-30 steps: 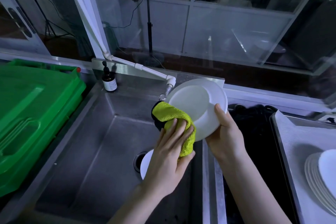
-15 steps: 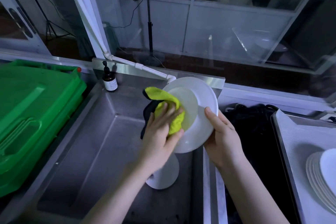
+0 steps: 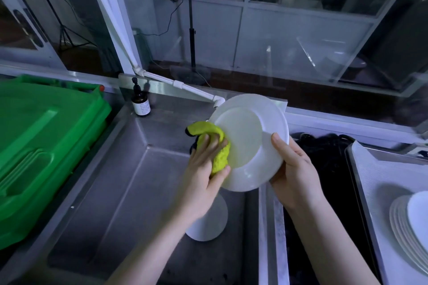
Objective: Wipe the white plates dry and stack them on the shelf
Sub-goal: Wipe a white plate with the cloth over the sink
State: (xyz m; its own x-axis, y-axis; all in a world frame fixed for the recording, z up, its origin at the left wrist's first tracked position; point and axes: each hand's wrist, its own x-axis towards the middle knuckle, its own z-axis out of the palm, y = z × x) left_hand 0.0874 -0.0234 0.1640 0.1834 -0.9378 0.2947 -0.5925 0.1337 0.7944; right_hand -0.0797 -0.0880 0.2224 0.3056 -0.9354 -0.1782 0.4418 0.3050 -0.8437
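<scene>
White plate (image 3: 251, 136): held tilted above the sink (image 3: 129, 180), at its right rear corner, concave face turned toward the wearer and leftward.

Right hand (image 3: 295, 169): clamped on the plate's right rim, thumb across the inner face, fingers behind and hidden. It lies right of the plate and nearer the stacked plates.

Yellow-green cloth (image 3: 215, 146): bunched in the left hand (image 3: 203, 169), which is closed around it; pressed against the plate's left rim and the adjoining inner face. A dark underside of the cloth shows behind the rim.

Governing relation: cloth and left hand lie left of the plate, the unwiped-looking centre and right of the face lie rightward from them; judged next stroke runs left to right across the face, toward the gripping thumb.

Second white plate (image 3: 208, 222): in the sink, directly below the held plate, partly covered by the left forearm.

Stacked plates (image 3: 407, 222): on the steel surface (image 3: 379, 173), well right of the held plate, beyond a dark basin.

Brown bottle (image 3: 140, 103): on the sink's rear ledge, left of the held plate.

Green crate (image 3: 41, 146): far left of the sink.

Shelf: not identifiable in view.
</scene>
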